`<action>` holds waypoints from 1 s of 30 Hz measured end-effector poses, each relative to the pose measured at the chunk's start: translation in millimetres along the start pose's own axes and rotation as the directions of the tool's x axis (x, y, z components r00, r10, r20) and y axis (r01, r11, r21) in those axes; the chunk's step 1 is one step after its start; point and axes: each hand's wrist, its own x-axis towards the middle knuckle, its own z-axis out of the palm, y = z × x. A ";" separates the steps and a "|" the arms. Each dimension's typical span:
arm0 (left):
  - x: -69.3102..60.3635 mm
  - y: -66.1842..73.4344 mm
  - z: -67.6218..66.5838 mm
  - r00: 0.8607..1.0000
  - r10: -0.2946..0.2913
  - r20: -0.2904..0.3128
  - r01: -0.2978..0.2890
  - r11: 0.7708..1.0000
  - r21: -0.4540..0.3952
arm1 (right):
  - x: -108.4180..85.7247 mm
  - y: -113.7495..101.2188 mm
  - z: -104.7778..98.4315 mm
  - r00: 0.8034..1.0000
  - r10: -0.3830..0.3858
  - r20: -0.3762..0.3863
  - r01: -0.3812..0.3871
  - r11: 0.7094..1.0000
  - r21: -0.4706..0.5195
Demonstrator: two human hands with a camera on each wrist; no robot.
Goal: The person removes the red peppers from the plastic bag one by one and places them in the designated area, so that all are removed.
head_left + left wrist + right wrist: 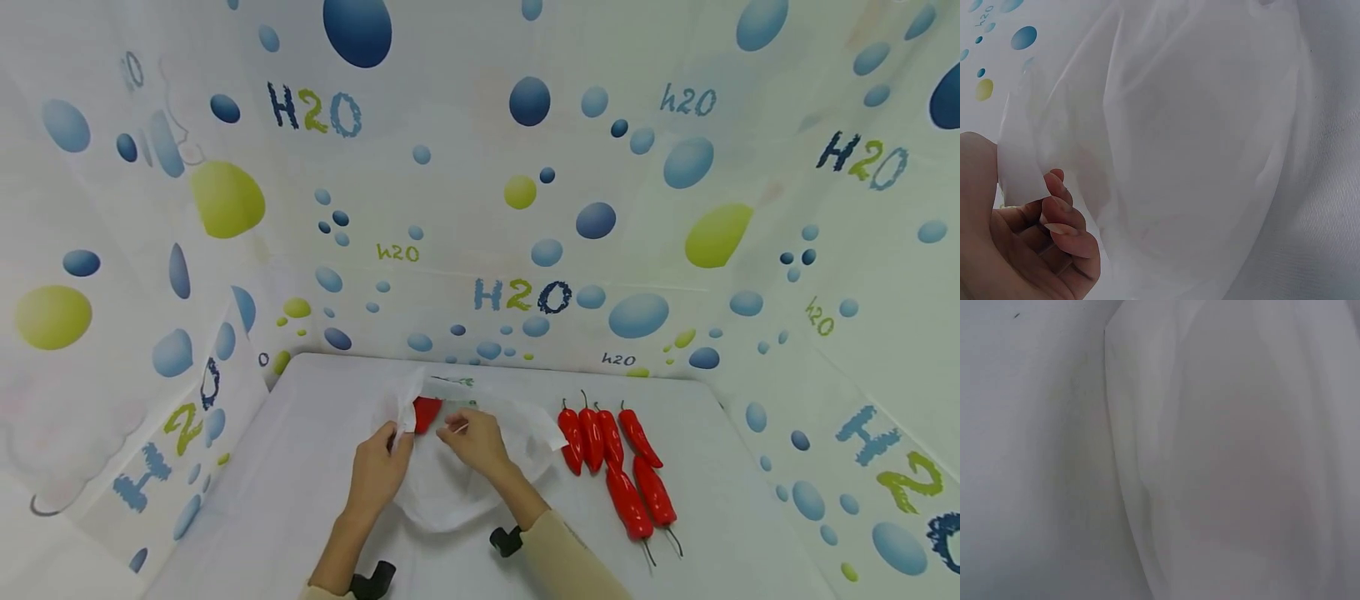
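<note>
A thin white plastic bag [442, 500] lies on the white table. My left hand [378, 471] grips its left edge, fingers curled round the plastic; the left wrist view shows this hand [1041, 237] holding a folded flap of the bag [1191, 125]. Something red [426, 412] shows beside the left fingertips at the bag's mouth. Over the bag's middle is my right hand [477, 443], fingers bent, a whitish bit near the fingertips; whether they pinch it is unclear. The right wrist view shows the bag [1229, 456] but no hand.
Several red peppers [591, 437] with stems lie in a group right of the bag, two of them [628, 504] nearer the front. A white curtain [450, 108] with blue and green spots hangs behind and at both sides of the table [277, 492].
</note>
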 end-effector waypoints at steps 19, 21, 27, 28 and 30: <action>0.0 -0.6 4.0 1.000 -0.005 -0.001 0.005 1.000 0.024 | 27.2 -10.4 37.6 0.929 0.364 -0.064 -0.367 0.929 -0.044; -0.3 -0.9 3.7 1.000 -0.007 0.002 0.007 1.000 0.019 | 30.8 -13.6 39.7 0.912 0.407 -0.054 -0.409 0.911 -0.048; -0.8 -3.3 2.7 1.000 0.003 -0.004 -0.002 1.000 0.026 | 37.8 -23.6 46.0 0.861 0.504 -0.067 -0.507 0.861 -0.039; -0.9 -3.3 2.5 1.000 0.004 -0.005 -0.004 1.000 0.029 | 38.3 -24.6 46.8 0.857 0.511 -0.070 -0.514 0.857 -0.039; -1.3 -3.3 2.2 1.000 0.007 -0.005 -0.007 1.000 0.029 | 39.1 -25.9 48.6 0.851 0.520 -0.072 -0.524 0.851 -0.040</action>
